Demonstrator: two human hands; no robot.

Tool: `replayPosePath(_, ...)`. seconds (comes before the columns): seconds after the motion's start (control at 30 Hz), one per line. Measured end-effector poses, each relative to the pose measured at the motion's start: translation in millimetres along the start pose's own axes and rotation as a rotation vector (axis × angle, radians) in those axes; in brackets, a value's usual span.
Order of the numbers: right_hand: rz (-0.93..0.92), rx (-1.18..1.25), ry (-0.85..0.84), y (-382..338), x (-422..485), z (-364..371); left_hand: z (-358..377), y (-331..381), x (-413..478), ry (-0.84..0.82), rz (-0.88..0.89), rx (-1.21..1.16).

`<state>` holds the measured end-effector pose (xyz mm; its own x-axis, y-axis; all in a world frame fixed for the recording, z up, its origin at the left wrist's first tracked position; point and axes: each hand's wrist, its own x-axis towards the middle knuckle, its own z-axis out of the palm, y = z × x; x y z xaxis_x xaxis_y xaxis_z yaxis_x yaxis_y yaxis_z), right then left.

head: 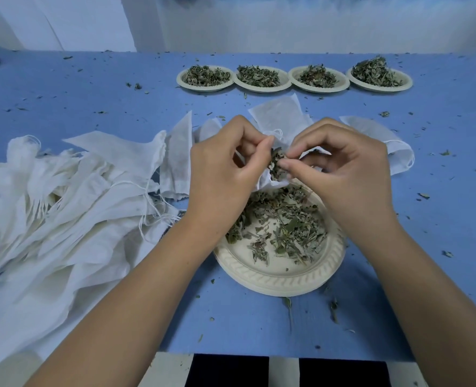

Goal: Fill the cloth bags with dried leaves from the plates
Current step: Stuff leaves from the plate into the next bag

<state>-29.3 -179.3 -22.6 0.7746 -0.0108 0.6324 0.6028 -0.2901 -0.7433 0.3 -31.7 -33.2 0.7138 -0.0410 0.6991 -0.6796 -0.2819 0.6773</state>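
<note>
A cream plate (273, 277) near the table's front holds a thin scatter of dried leaves (284, 224). Just above its far rim, my left hand (225, 166) grips the mouth of a small white cloth bag (270, 184). My right hand (345, 166) pinches a clump of dried leaves (276, 162) at the bag's opening. The hands hide most of the bag. Several empty cloth bags (72, 196) with drawstrings lie piled at the left.
Four cream plates heaped with dried leaves stand in a row at the back, from one (204, 78) at the left to one (379, 76) at the right. Flat bags (278, 113) lie behind my hands. Leaf crumbs dot the blue tablecloth (91, 93).
</note>
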Motion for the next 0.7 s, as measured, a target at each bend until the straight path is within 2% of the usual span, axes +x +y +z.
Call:
replayPosePath(0.13, -0.310, -0.383, -0.001, 3.9, -1.8, 4.8, 0.7, 2.1, -2.5, -0.054, 0.044, -0.068)
replayPosePath(0.23, -0.420, -0.595, -0.088, 7.4, 0.4, 5.1, 1.3, 2.9, -3.3, -0.063, 0.033, -0.081)
replayPosePath(0.3, -0.390, -0.571, -0.069, 6.5, 1.1, 0.4, 0.9, 2.3, -2.2, -0.023, -0.004, -0.079)
replayPosePath(0.4, -0.319, -0.445, 0.100, 1.1, 0.7, -8.4, -1.8, -0.2, 2.3, 0.074, -0.044, -0.082)
replayPosePath(0.43, -0.317, -0.450, 0.107, -0.8, 0.1, -8.8, -2.4, 0.3, 3.1, 0.081, -0.045, -0.095)
replayPosePath(0.47, -0.314, -0.469, 0.063, -2.0, -0.7, -7.3, -2.5, 1.5, 3.0, 0.070, -0.039, -0.114)
replayPosePath(0.6, -0.198, -0.594, -0.331, 1.2, -5.6, 9.3, -1.2, 7.0, -1.9, -0.073, 0.008, -0.156)
replayPosePath(0.63, -0.161, -0.617, -0.381, 3.5, -6.3, 11.1, -0.9, 6.7, -2.3, -0.089, 0.008, -0.145)
replayPosePath(0.7, -0.149, -0.572, -0.337, 3.5, -3.8, 8.5, -1.5, 5.1, -1.1, -0.057, -0.018, -0.132)
